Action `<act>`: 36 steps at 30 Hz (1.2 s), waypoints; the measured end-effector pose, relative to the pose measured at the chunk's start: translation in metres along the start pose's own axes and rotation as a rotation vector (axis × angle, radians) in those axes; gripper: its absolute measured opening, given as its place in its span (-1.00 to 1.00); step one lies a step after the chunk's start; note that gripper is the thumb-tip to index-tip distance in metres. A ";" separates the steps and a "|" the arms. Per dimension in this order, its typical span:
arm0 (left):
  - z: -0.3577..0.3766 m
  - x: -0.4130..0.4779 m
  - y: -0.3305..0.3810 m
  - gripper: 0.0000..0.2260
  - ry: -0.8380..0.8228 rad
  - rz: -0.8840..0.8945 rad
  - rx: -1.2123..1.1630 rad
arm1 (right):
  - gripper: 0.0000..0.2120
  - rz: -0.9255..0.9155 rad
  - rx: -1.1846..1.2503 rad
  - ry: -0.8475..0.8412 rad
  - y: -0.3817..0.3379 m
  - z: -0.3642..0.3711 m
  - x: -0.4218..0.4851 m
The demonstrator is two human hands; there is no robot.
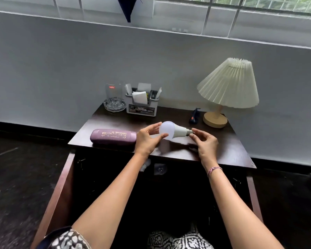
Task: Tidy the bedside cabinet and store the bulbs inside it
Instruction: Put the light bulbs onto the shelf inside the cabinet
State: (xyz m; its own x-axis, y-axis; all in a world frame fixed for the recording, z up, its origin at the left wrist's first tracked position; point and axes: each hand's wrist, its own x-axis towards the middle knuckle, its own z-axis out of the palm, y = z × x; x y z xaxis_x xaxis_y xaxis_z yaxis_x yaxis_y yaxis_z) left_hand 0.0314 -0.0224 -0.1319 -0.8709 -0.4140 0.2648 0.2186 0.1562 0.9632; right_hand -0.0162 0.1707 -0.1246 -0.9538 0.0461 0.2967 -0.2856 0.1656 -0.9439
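The bulb (pixel 171 131) lies sideways over the dark top of the bedside cabinet (pixel 223 150), held between both hands. The left hand (pixel 147 139) curls thumb and fingers round its white globe. The right hand (pixel 204 141) pinches its metal cap. A purple case (pixel 113 137) lies to the left, and a pleated lamp (pixel 228 83) stands at the back right.

Left hand (pixel 147 139): we cup the dome of the bulb (pixel 169 130), thumb beneath, fingers curled above. Right hand (pixel 205 141): we pinch the opposite end between thumb and forefinger. Forearms: both bare, stretched forward, converging on the grip.
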 end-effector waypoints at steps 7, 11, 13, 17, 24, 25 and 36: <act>-0.001 0.000 -0.006 -0.53 -0.009 0.061 -0.032 | -0.77 -0.010 0.054 0.079 -0.002 0.000 -0.007; -0.003 -0.006 -0.001 -0.54 -0.021 0.118 -0.021 | -0.78 -0.031 0.063 0.148 -0.004 -0.001 -0.021; -0.004 -0.015 0.004 -0.58 -0.016 0.140 -0.029 | -0.78 -0.019 0.064 0.180 -0.004 -0.005 -0.035; 0.000 -0.048 0.006 -0.64 -0.002 0.119 -0.119 | -0.77 -0.009 0.089 0.200 -0.007 -0.021 -0.063; 0.005 -0.091 0.005 -0.63 0.038 0.081 -0.226 | -0.78 0.005 0.149 0.199 -0.010 -0.037 -0.094; 0.004 -0.096 0.004 -0.63 0.040 0.069 -0.259 | -0.78 0.024 0.178 0.188 -0.008 -0.037 -0.097; 0.009 -0.133 -0.035 -0.65 0.016 0.074 -0.291 | -0.76 0.306 0.381 -0.015 0.032 -0.059 -0.115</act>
State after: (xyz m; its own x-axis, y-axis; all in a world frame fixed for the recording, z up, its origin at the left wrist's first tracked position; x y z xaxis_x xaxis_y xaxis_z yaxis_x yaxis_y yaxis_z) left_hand 0.1354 0.0354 -0.2009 -0.8412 -0.4259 0.3331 0.4003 -0.0763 0.9132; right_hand 0.0896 0.2289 -0.1805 -0.9998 0.0216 -0.0018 -0.0031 -0.2261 -0.9741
